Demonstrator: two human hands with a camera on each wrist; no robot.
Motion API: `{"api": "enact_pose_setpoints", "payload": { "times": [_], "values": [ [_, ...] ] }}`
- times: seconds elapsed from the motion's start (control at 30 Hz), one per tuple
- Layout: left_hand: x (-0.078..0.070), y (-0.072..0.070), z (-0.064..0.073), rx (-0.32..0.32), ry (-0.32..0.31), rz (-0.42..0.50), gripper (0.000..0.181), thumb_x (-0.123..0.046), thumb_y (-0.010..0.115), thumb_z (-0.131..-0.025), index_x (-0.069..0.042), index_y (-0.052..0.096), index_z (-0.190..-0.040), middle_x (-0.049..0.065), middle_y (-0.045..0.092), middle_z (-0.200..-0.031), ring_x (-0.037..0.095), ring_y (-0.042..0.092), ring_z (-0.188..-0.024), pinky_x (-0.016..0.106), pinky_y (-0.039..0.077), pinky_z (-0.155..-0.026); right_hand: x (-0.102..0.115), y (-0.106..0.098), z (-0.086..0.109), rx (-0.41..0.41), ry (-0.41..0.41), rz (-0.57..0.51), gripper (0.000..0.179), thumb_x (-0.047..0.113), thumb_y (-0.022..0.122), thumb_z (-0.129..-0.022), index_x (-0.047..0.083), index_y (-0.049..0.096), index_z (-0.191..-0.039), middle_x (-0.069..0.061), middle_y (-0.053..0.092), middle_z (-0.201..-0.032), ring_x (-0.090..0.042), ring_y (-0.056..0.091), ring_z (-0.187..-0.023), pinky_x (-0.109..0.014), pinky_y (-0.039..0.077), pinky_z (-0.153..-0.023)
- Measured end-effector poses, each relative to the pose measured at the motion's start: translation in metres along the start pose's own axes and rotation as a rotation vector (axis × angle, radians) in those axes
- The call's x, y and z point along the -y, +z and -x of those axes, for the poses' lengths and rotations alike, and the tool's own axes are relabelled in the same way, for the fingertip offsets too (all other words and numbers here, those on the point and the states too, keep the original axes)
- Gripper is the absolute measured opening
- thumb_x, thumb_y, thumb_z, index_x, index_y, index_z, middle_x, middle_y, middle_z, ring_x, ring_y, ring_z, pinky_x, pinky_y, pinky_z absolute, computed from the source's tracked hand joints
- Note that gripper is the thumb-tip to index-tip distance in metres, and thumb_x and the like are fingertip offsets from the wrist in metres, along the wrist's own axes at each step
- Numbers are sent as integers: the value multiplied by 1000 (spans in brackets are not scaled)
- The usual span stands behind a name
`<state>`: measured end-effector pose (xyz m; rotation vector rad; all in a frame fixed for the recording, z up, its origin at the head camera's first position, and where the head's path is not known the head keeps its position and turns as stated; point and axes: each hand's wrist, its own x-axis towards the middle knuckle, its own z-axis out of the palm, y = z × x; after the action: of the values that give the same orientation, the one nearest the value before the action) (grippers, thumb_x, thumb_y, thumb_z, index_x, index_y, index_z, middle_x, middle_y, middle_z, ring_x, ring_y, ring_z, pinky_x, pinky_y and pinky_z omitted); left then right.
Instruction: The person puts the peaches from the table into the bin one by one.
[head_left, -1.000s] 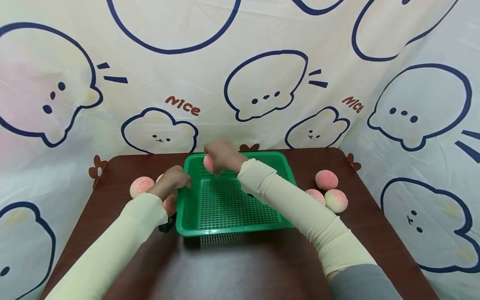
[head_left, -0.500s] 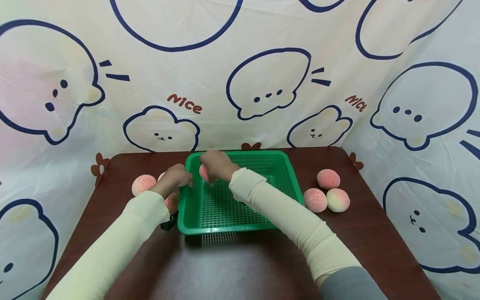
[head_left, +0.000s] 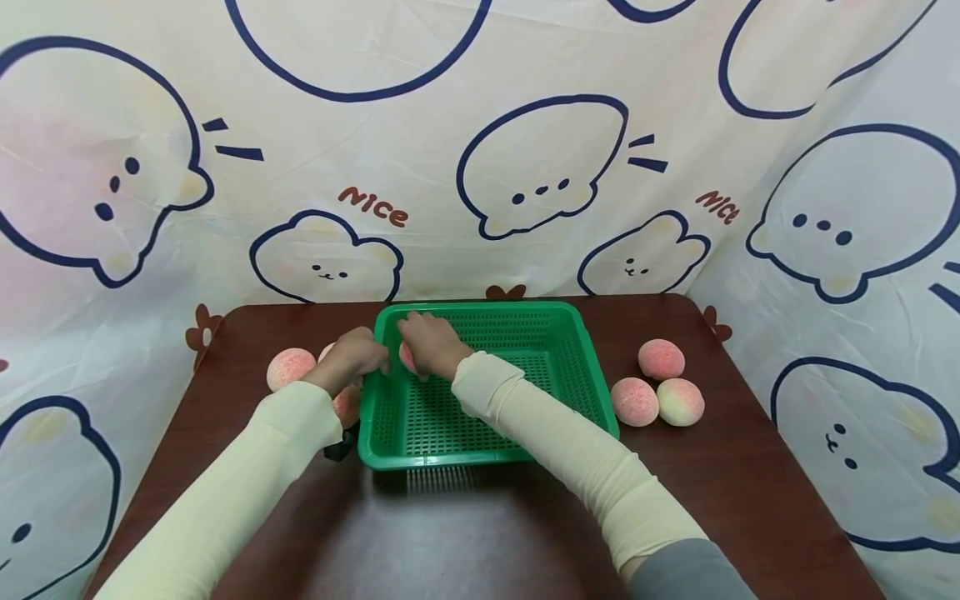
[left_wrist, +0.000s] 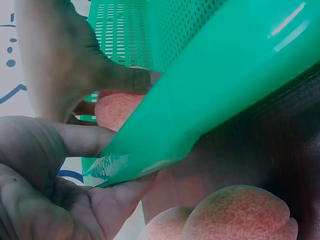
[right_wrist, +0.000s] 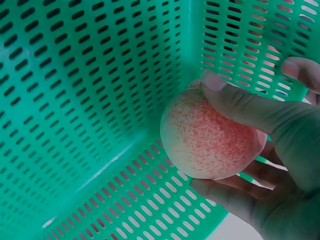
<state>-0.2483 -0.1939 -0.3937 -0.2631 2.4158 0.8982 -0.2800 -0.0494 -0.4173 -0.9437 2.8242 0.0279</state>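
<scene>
A green perforated plastic basket (head_left: 450, 460) stands on the table in the head view. My left hand (head_left: 356, 358) pinches its left rim; in the left wrist view the thumb and a finger lie on either side of the rim (left_wrist: 195, 100). My right hand (head_left: 433, 343) is inside the basket near its back left corner. It holds a pink and cream peach (right_wrist: 210, 135), thumb over the top and fingers around the far side and below, close above the slotted floor in the right wrist view. In the head view this peach is mostly hidden by the hand.
Left of the basket lie several peaches (head_left: 290, 369), partly covered by my left hand and forearm. Three more peaches (head_left: 635, 402) sit together by the right wall of the basket. A printed cloth (head_left: 420, 167) hangs behind the dark wooden table (head_left: 465, 550).
My right hand has come down with the peach, from above the back left rim to inside the basket. The left hand stays on the rim.
</scene>
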Motion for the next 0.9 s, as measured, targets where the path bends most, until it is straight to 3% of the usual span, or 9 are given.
{"api": "enact_pose_setpoints", "payload": {
  "times": [0.2, 0.47, 0.73, 0.9],
  "values": [
    [1, 0, 1, 8, 1, 39, 20, -4, 57, -91, 6, 56, -108, 15, 65, -92, 17, 58, -63, 26, 51, -55, 0, 9, -4, 0, 6, -24, 61, 8, 93, -71, 13, 64, -124, -6, 62, -126, -21, 62, -113, -33, 58, -90],
    [0, 0, 0, 8, 22, -6, 21, -7, 58, -92, 7, 61, -107, 18, 68, -98, 19, 63, -69, 28, 54, -58, 4, 17, -6, 22, 12, 16, 67, 8, 93, -71, 14, 62, -130, -7, 58, -132, -24, 57, -122, -34, 56, -96],
    [1, -1, 0, 26, -8, 23, 12, -5, 59, -89, 3, 55, -98, 6, 55, -70, 10, 46, -47, 22, 42, -47, 3, 14, -6, 22, 6, 49, 69, 15, 95, -70, 15, 62, -131, -8, 55, -136, -26, 54, -125, -34, 56, -97],
    [1, -1, -2, 19, -11, 3, 14, -6, 60, -90, 3, 56, -101, 7, 58, -75, 11, 50, -52, 23, 45, -50, 1, 15, -7, 29, 3, 60, 72, 20, 96, -70, 15, 61, -133, -7, 53, -137, -25, 53, -124, -34, 56, -97]
  ]
}}
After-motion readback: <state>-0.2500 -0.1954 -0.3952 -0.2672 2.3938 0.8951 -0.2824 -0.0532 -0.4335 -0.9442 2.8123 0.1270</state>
